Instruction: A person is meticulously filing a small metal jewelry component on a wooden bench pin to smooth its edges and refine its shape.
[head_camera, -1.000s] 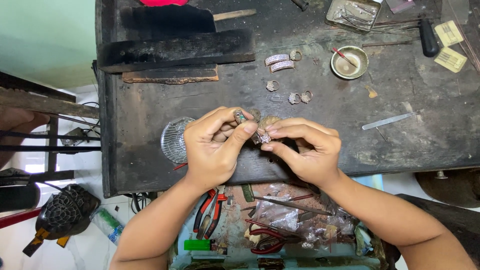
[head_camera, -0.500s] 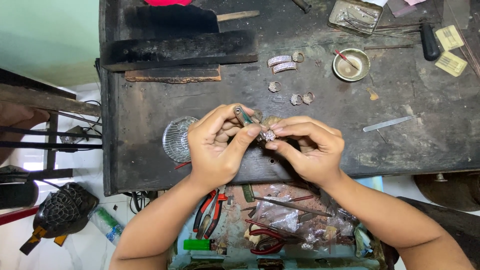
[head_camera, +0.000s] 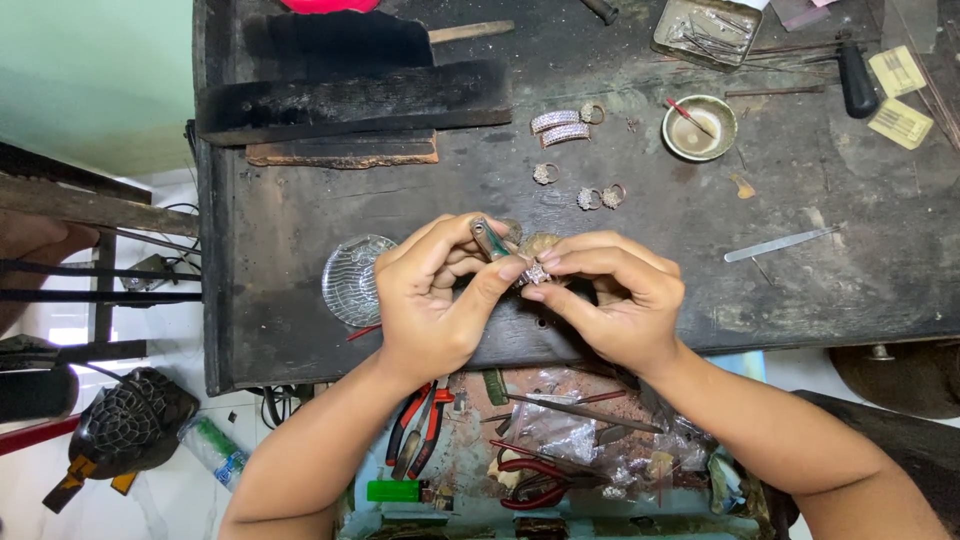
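My left hand (head_camera: 435, 295) grips a small green-handled tool (head_camera: 489, 239) between thumb and fingers, its tip hidden against a small sparkling silver jewel piece (head_camera: 536, 272). My right hand (head_camera: 610, 300) pinches that jewel piece between thumb and forefinger. Both hands meet over the near edge of the dark, worn workbench (head_camera: 300, 220). Further back on the bench lie two curved stone-set bands (head_camera: 556, 127) and several small silver rings (head_camera: 590, 196).
A clear glass dish (head_camera: 352, 280) sits left of my hands. A small metal bowl (head_camera: 698, 128), a metal tray (head_camera: 712, 30), a flat metal file (head_camera: 780, 244) and dark wooden blocks (head_camera: 350, 100) are on the bench. Below, an open drawer holds red-handled pliers (head_camera: 420, 430) and plastic bags.
Both hands have stayed together at the bench edge, shifting only slightly. The tool in my left hand has tilted a little; the jewel piece remains pinched.
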